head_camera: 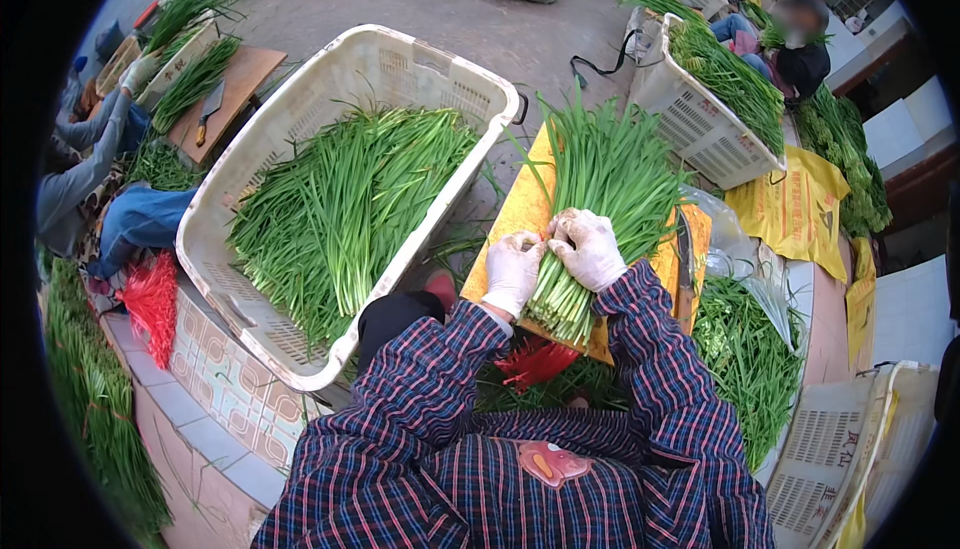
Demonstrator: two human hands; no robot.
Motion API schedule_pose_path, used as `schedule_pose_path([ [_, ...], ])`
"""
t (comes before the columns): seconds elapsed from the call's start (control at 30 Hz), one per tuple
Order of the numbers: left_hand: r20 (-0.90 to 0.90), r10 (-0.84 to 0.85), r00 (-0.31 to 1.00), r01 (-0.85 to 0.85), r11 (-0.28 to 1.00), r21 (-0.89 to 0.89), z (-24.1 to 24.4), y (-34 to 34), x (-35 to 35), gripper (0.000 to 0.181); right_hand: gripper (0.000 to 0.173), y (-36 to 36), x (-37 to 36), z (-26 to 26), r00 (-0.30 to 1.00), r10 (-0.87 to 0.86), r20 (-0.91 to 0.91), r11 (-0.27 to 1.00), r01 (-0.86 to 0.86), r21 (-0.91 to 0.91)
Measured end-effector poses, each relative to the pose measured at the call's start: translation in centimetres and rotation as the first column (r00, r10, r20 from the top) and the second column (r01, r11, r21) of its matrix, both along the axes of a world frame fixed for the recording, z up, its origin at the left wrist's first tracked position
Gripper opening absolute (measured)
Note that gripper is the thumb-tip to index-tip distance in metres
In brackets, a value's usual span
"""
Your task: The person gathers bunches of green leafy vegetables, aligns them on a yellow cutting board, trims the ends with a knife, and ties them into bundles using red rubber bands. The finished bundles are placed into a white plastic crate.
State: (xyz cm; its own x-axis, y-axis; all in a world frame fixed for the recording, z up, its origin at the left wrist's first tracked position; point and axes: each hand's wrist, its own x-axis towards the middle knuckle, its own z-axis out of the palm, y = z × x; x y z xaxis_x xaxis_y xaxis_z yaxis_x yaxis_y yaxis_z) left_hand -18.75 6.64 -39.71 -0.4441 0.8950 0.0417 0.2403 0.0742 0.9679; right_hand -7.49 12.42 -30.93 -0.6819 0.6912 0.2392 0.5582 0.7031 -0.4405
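A thick bunch of green garlic chives (611, 166) lies on a yellow board (495, 249), with its pale cut ends towards me. My left hand (514, 267), in a whitish thin glove, is at the bunch's left side. Its thumb and forefinger pinch a small bit of red tie (541, 236). Gloved the same way, my right hand (590, 249) rests on top of the bunch. Its curled fingertips meet the left ones at the tie, most of which is hidden. On the board's right side, partly behind my sleeve, lies a knife (685, 264).
Left of the board stands a large white plastic crate (442, 241) of loose chives (345, 204). Red strips (536, 361) hang under the board. Cut leaves (742, 361) lie at right near a chive-filled crate (705, 121). Co-workers sit at left (90, 166) and far right (802, 53).
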Motion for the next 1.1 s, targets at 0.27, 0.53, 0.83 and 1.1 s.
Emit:
schedule_pose_path([
  [0.27,-0.099,0.024,0.995,-0.025,1.0,-0.008,0.4,-0.3,0.3,0.012,0.008,0.0,-0.2,-0.7,0.996,-0.029,0.087,0.995,0.021,0.095],
  [0.53,-0.093,0.092,0.991,-0.084,0.993,0.082,0.4,-0.5,0.7,0.011,0.007,0.2,-0.6,-0.6,0.984,-0.032,0.176,0.998,0.021,0.062],
  [0.83,-0.067,0.017,0.998,-0.018,1.0,-0.013,0.5,-0.4,0.2,0.015,0.008,0.7,-1.2,-1.2,0.987,-0.055,0.151,0.997,0.044,0.07],
  [1.1,0.163,-0.052,0.985,0.051,0.999,0.01,-0.4,-0.6,-0.4,0.014,0.013,0.6,-1.2,-1.4,0.997,-0.034,0.068,0.994,0.026,0.108],
])
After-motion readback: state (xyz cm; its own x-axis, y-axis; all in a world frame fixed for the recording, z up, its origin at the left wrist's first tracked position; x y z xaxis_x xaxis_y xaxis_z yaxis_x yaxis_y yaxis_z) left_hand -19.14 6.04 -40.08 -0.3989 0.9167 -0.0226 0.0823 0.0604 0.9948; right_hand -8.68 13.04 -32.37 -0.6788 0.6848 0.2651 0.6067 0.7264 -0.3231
